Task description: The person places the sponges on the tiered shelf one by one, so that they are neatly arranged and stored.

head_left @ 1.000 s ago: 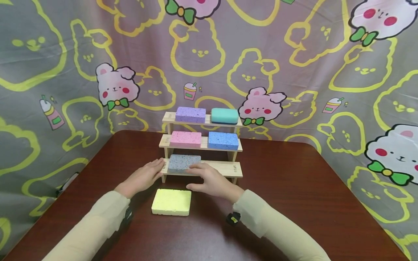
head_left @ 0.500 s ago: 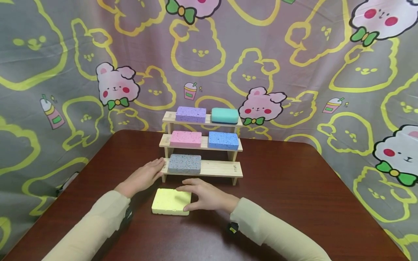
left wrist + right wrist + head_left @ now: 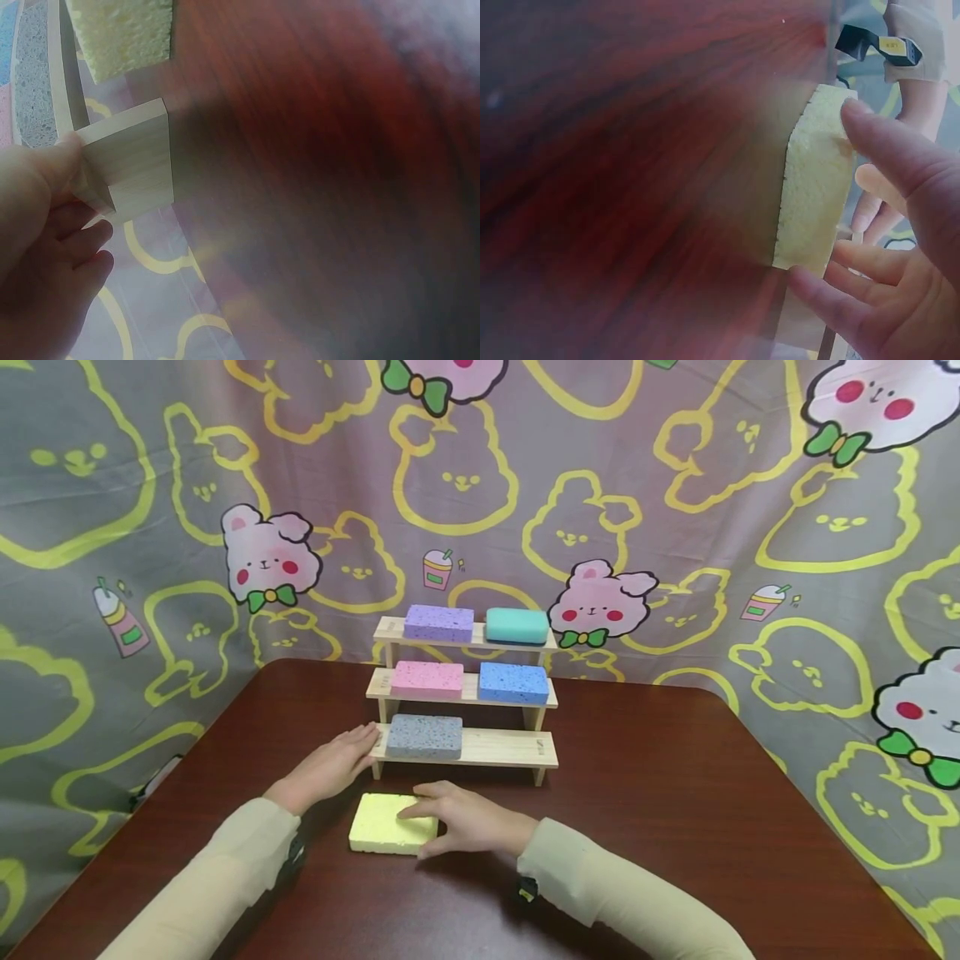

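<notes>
In the head view, a yellow sponge (image 3: 375, 822) lies on the table in front of a three-tier wooden stand (image 3: 510, 747). My right hand (image 3: 472, 818) spans the sponge's right end, thumb at the front edge and fingers at the back. In the right wrist view, the thumb (image 3: 874, 131) and a finger touch opposite sides of the sponge (image 3: 817, 172). My left hand (image 3: 333, 768) holds the left end of the stand's lowest tier. The left wrist view has its thumb on the board's edge (image 3: 124, 124) and the other fingers curled beside it.
A grey sponge (image 3: 423, 737) sits on the lowest tier's left part. Pink (image 3: 427, 680) and blue (image 3: 513, 683) sponges stand on the middle tier. Purple (image 3: 438, 623) and turquoise (image 3: 517, 626) ones are on top. A patterned curtain (image 3: 675, 527) hangs behind the table (image 3: 637, 827).
My right hand has come back from beside the grey sponge to the yellow sponge and taken hold of its right end. The left hand keeps its place on the stand.
</notes>
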Available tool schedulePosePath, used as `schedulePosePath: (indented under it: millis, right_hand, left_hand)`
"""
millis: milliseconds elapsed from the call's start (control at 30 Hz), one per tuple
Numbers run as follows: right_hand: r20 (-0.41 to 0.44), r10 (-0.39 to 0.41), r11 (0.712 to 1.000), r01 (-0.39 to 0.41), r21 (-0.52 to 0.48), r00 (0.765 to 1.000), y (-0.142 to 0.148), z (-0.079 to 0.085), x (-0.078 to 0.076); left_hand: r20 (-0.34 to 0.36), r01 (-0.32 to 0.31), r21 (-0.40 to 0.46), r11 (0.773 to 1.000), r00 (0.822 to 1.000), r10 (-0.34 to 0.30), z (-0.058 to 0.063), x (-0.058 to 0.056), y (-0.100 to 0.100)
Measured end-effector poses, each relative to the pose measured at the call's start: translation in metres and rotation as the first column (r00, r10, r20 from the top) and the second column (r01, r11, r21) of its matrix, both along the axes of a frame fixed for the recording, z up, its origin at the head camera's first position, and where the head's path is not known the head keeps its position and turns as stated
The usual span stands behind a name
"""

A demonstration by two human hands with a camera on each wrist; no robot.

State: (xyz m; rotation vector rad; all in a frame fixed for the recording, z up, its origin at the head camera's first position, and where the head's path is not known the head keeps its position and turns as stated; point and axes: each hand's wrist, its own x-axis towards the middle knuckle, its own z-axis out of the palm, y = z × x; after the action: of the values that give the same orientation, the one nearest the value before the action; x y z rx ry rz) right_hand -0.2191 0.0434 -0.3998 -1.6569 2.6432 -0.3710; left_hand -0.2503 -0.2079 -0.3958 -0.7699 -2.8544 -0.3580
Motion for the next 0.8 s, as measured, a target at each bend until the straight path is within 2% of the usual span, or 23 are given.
schedulePosePath:
  millis: [267, 800]
  right_hand:
    - [-0.039, 0.023, 1.000, -0.022, 0.008, 0.999, -0.0025, -0.0010, -0.0004]
    - [0.001, 0.011, 1.000, -0.011, -0.009, 1.000, 0.0052, 0.0026, -0.0009]
  left_hand:
    - [0.001, -0.002, -0.004, 1.000, 1.000, 0.002, -0.0005, -0.0008, -0.0004]
    - [-0.001, -0.009, -0.011, 1.000, 1.000, 0.009, -0.0006, -0.0012, 0.0001]
